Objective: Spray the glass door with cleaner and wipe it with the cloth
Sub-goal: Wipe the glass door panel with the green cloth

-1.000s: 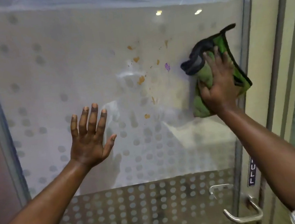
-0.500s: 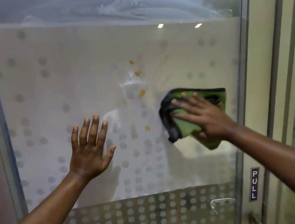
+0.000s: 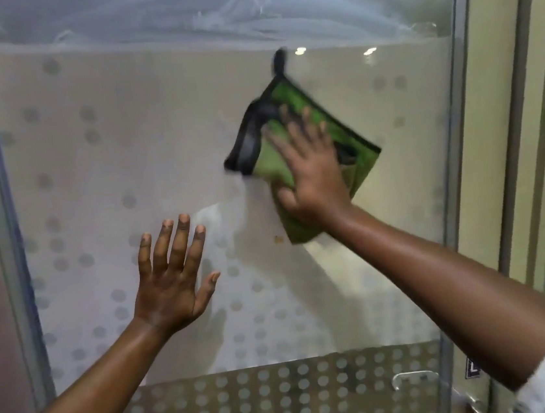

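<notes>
Cloth [image 3: 296,159], green with a dark border, lies pressed flat against the glass door [image 3: 155,145] under the right hand [image 3: 311,174], whose fingers [image 3: 290,136] spread across it rather than clench. One dark corner of it flaps upward, blurred. Left hand [image 3: 171,282] rests open and flat on the frosted, dotted pane, lower and to the left, holding nothing. 1 small orange speck [image 3: 279,238] sits just beside the cloth's lower edge.

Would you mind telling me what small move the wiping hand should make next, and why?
Probably sweep the cloth down and slightly left: an orange speck remains on the glass door just below the right hand.
</notes>
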Tool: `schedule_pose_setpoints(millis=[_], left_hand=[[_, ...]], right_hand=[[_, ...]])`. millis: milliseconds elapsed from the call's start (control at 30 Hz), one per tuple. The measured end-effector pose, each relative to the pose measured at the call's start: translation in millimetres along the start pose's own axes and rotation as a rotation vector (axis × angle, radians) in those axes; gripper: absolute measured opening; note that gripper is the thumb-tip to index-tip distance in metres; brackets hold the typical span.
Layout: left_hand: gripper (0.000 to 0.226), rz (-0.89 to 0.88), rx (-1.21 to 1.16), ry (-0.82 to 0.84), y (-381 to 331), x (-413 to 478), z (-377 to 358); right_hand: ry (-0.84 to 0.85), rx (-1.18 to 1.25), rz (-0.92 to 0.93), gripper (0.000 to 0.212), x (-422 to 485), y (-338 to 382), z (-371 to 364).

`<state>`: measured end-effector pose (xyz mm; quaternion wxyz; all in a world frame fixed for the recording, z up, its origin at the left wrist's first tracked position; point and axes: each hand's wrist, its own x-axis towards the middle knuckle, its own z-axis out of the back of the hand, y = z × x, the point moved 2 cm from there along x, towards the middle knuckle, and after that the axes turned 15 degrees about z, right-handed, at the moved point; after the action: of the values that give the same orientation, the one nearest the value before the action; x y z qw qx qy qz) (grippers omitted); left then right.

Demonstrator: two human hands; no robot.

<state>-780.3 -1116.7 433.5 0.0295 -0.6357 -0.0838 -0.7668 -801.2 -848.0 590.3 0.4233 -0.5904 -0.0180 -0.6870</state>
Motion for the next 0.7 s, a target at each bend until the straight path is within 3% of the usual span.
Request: schedule_pose_setpoints(millis=[133, 200, 267, 367, 533, 600, 700], left_hand=[[0.077, 0.001, -0.011, 0.000, -1, 1, 2], [0.077, 0.001, -0.020, 0.002, -2, 1, 2], [0.078, -0.001, -0.019, -0.002, -1, 1, 1], [0.079, 0.000, -0.020, -0.011, -2, 0, 0], [0.079, -0.004, -0.022, -0.018, -2, 0, 1], [0.079, -0.008, -0.026, -0.017, -3, 0, 1], [0.079, -0.009, -0.025, -0.014, -2, 0, 1]], right_hand=[[0.301, -0.039, 0.471, 0.075, -56, -5, -2], [0.349, -0.054, 0.565, 0.070, -57, -40, 15], [0.304, -0.069, 0.454, 0.069, -45, -83, 36], [0.163, -0.052, 0.143, 0.073, -12, -117, 59], [-0.156, -0.041, -0.339, 0.076, 62, -60, 39], [-0.153, -0.066, -0.343, 0.081, 81, -25, 23], [0.011, -0.102, 0.013, 0.082, 78, 24, -7]])
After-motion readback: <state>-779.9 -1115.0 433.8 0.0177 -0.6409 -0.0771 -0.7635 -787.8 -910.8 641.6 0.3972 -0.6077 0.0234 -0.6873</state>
